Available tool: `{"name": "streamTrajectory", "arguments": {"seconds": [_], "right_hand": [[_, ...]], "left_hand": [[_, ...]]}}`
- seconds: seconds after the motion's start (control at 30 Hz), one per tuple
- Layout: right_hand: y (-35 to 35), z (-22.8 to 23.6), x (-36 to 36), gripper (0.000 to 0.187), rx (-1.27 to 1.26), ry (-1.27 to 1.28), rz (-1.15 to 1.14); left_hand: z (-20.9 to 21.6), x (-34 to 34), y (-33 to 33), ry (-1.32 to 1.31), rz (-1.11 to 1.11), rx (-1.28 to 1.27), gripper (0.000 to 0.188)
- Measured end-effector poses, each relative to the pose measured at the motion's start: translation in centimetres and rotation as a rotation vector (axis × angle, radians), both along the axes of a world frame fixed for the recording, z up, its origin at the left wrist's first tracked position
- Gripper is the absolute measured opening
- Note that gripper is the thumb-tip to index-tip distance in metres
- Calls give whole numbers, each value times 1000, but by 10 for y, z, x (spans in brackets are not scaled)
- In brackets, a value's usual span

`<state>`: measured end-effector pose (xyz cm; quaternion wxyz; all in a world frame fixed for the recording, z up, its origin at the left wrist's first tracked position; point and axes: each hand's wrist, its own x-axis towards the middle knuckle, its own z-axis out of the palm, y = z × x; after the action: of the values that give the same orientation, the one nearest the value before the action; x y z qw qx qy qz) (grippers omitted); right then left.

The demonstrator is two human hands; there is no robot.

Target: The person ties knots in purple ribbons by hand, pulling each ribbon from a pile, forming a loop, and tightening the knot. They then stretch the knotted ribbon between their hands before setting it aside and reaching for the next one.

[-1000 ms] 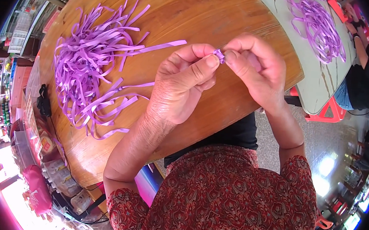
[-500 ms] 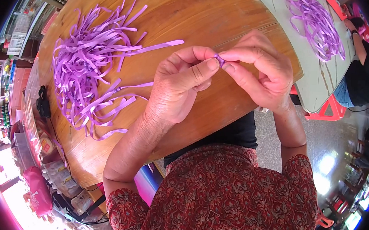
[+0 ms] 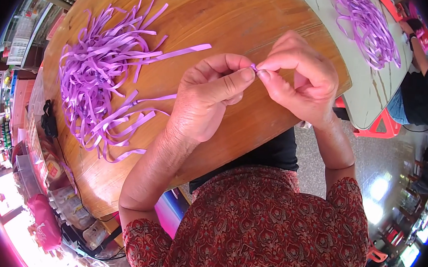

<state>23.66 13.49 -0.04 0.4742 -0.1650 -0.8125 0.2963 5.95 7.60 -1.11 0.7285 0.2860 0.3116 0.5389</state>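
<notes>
- A round-edged wooden table (image 3: 222, 22) is filling the middle of the room; a pale, dark-veined table (image 3: 375, 102) is standing beside it at the right, over a grey speckled floor (image 3: 336, 189).
- Left hand (image 3: 208, 91): closing down to a pinch, thumb against bent index finger, the other fingers curling under toward the palm. It is gripping a small purple piece (image 3: 254, 67) at the fingertips.
- Right hand (image 3: 304, 80): pinching likewise, thumb and index tips meeting on the same piece, a gap showing between these two digits farther back; remaining fingers are bending loosely, holding nothing visible.
- The piece is sitting directly between the two sets of fingertips, above the wooden table. Fingers are hiding most of it; exact form cannot be told.
- A tangled heap of purple ribbons (image 3: 97, 58) is lying on the wooden table, left of the left hand. One strip is reaching out past the heap, ending near that hand's knuckles; a lower one is running up to the wrist, contact unclear.
- A second purple bundle (image 3: 367, 32) is resting on the pale table. Another person's forearm (image 3: 419, 54) is showing beyond it.
- A red stool (image 3: 382, 126) is standing partly under the pale table.
</notes>
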Motion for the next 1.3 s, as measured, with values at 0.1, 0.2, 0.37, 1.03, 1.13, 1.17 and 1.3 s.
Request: {"name": "streamTrajectory", "arguments": {"seconds": [0.1,0.2,0.37,1.03,1.13,1.17,1.3], "right_hand": [[-2,-8,-2,17,-217,67,72],[-4,-11,-6,17,-308,120,91],[-4,-14,-8,19,-231,136,43],[-4,-1,-3,24,25,-23,-70],[-5,1,-4,24,17,-25,-75],[-4,0,-4,24,17,-25,-75],[-4,-1,-5,21,45,-31,-84]], "left_hand": [[-2,-1,2,-91,-29,-3,13],[-2,-1,2,-98,-13,-7,13],[-4,-2,3,-148,-29,-21,13],[1,1,-1,-16,72,62,11],[1,2,-1,54,111,72,11],[1,2,-1,79,114,68,12],[-2,1,0,62,111,45,12]]}}
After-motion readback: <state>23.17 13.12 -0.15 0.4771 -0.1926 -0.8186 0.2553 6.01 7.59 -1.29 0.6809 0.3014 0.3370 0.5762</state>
